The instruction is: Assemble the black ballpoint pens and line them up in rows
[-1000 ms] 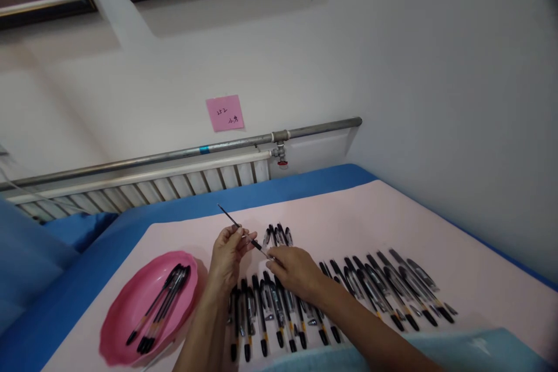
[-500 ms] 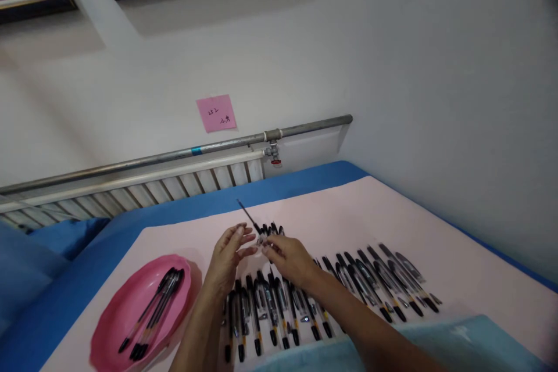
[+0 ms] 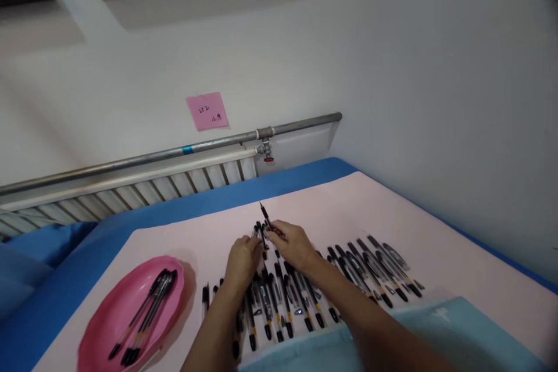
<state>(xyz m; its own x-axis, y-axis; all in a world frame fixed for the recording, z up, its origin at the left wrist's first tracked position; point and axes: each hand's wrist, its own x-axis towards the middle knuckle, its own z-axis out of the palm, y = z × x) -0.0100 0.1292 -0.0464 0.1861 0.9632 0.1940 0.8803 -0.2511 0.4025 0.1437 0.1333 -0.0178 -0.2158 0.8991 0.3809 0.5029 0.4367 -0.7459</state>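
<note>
My right hand (image 3: pixel 290 242) is closed around a pen (image 3: pixel 264 212), whose dark grip and thin tip point up and away from me. Close on its left, my left hand (image 3: pixel 244 256) reaches down with its fingers together at a small cluster of black pen caps (image 3: pixel 257 228). Whatever sits between those left fingertips is too small and covered to make out. Below both hands lies a row of clear pen parts with black and orange ends (image 3: pixel 279 302), partly hidden by my forearms.
On the left stands a pink scalloped bowl (image 3: pixel 93 317) holding several pens (image 3: pixel 150 319). More pen parts (image 3: pixel 379 267) lie in a row to the right. A pink sheet (image 3: pixel 335 203) covers the blue table (image 3: pixel 305 171), with a radiator (image 3: pixel 143 189) and pipe behind. Light blue cloth (image 3: pixel 436 331) lies at the near edge.
My left hand has moved down and forward to the black caps. The tilted thin refill above the hands no longer shows; a pen now points up from my right hand. The view has shifted slightly.
</note>
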